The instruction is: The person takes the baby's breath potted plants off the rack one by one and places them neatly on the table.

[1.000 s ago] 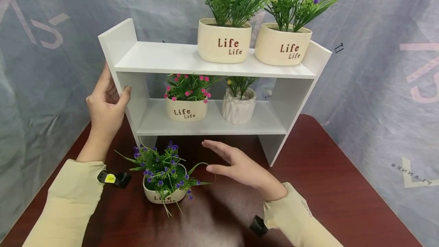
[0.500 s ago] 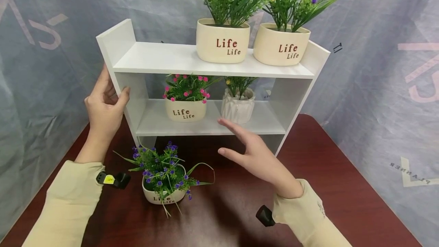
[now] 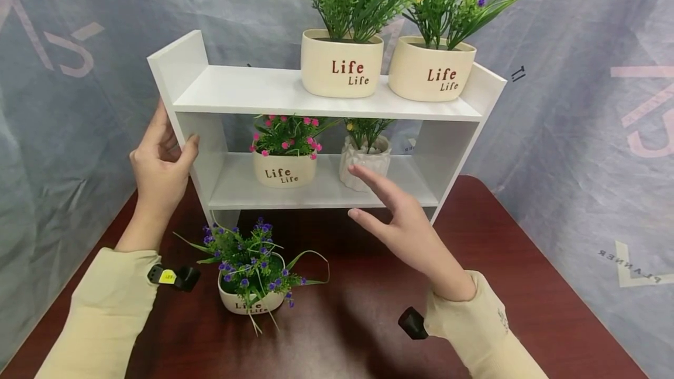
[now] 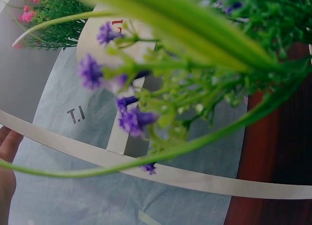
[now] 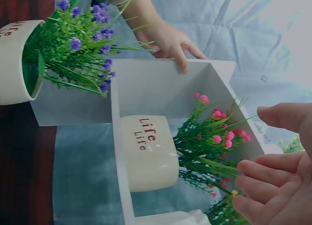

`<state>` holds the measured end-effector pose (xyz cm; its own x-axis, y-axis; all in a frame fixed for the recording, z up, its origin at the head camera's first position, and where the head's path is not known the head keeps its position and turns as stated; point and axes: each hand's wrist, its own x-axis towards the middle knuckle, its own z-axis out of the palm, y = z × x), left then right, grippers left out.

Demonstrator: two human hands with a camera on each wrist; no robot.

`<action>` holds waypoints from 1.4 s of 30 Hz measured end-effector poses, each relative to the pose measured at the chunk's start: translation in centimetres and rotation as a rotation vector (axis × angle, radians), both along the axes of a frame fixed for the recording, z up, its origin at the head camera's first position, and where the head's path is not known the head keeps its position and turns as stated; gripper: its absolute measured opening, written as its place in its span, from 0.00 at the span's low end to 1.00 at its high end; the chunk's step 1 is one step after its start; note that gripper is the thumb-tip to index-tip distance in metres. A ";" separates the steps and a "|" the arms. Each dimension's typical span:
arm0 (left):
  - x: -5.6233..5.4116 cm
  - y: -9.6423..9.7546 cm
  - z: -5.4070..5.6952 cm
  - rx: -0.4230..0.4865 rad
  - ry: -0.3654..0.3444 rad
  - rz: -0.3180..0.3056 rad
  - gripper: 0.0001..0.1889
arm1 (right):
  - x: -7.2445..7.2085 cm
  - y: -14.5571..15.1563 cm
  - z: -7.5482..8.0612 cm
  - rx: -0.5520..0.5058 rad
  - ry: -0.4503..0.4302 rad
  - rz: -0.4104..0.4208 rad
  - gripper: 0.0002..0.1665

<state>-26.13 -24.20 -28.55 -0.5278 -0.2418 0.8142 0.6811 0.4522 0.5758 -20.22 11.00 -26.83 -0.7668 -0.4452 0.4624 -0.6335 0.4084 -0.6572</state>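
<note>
A white two-tier shelf (image 3: pixel 237 83) stands on the table. My left hand (image 3: pixel 160 159) grips its left side panel, thumb at the front edge and fingers behind. My right hand (image 3: pixel 411 230) hangs in front of the lower tier with fingers extended and holds nothing. Its fingertips overlap a white ribbed pot (image 3: pixel 376 162) in the head view. Beside that pot, a cream "Life" pot with pink flowers (image 5: pixel 148 152) sits on the same tier. On the table, before the shelf's left side, is a cream pot with purple flowers (image 3: pixel 253 276); its leaves fill much of the left wrist view.
Two larger cream pots stand on the top tier: one with yellow flowers (image 3: pixel 342 69), another with purple flowers (image 3: pixel 432 72) at the right end. Below is a dark red table (image 3: pixel 526 285). A grey-blue printed cloth (image 3: pixel 253 10) hangs around the back and sides.
My right hand has moved right and up, from near the purple-flowered pot on the table to in front of the white ribbed pot. The left hand keeps its grip on the shelf.
</note>
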 end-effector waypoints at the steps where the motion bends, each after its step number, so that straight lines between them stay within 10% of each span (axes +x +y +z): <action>1: 0.0 0.0 0.0 0.002 0.001 -0.002 0.35 | 0.0 0.0 0.2 -0.024 -0.003 0.009 0.38; 34: 0.1 -0.1 -0.1 -0.039 0.025 0.010 0.35 | -2.6 -0.3 5.2 -0.196 0.165 -0.144 0.33; 42: 0.2 0.0 0.1 -0.018 0.014 0.005 0.35 | -4.4 -1.2 7.1 -0.228 0.299 -0.318 0.31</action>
